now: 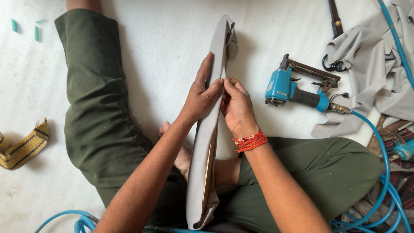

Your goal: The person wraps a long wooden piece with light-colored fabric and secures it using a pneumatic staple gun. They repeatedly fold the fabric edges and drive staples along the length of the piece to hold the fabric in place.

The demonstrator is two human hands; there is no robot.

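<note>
Left hand [202,92] and right hand [236,105] grip a grey fabric-covered panel [206,142] standing on edge between the crossed legs, fingertips meeting on its upper half. Blue stapler [297,88] lies on the white floor [164,47] at 3 o'clock from the hands, its blue hose [381,155] trailing toward 5 o'clock. Loose grey fabric [371,73] lies at 2 o'clock, yellow webbing [23,146] at 9 o'clock.

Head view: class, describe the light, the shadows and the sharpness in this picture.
Head view: soft, even daylight with no glare; the white floor looks bright, nearly washed out; faint shadows lie beside the grey fabric-covered panel and under the blue staple gun; left hand and right hand are sharp, without motion blur; the edges bend slightly, as with a wide lens.
</note>
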